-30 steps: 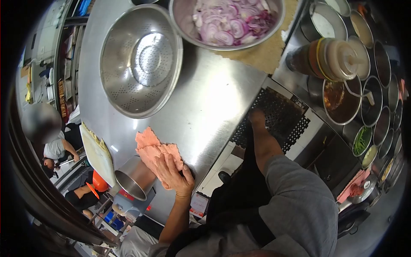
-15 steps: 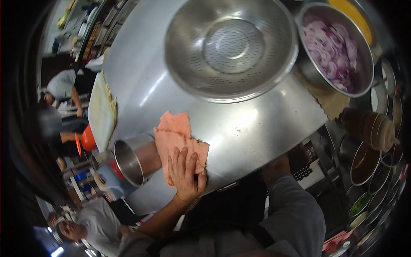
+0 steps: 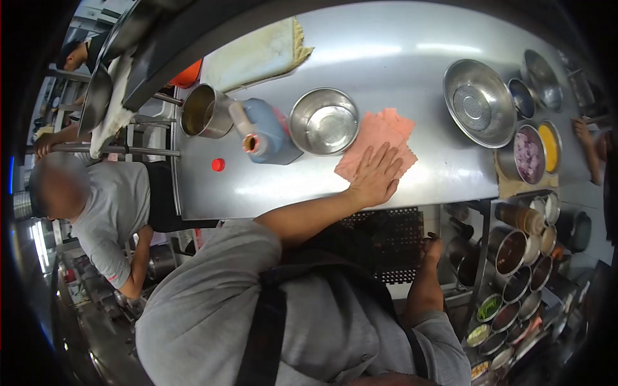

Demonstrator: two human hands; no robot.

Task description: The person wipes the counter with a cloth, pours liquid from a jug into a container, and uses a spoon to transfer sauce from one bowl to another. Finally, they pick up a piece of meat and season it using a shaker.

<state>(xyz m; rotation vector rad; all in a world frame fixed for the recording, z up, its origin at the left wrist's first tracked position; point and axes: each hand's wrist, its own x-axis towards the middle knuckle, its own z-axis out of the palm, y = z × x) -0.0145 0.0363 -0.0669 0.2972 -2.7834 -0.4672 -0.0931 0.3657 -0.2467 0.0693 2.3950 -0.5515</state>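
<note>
My left hand (image 3: 376,175) lies flat with fingers spread on a salmon-pink cloth (image 3: 393,128) near the front edge of a steel table. Left of the cloth, and close against it, stands a steel pot (image 3: 324,122) that looks bare inside. My right hand (image 3: 432,247) hangs below the table edge, away from the cloth. Its fingers look loosely bent and a little apart, with nothing visible in them. Beside the pot is a blue-grey jug (image 3: 267,132) with its mouth uncapped, and a red cap (image 3: 218,165) lies on the steel nearby.
Another steel pot (image 3: 205,112) and a cutting board (image 3: 254,55) are at the left. A colander (image 3: 479,103), a bowl of sliced red onion (image 3: 529,154) and a yellow-filled container (image 3: 549,147) stand right. Co-workers stand left and far right. Several food containers (image 3: 508,251) fill the lower right.
The view has swung and pulled back, bringing the whole jug and red cap into sight. My left hand remains on the cloth, which now lies more spread out. My right hand shows more clearly.
</note>
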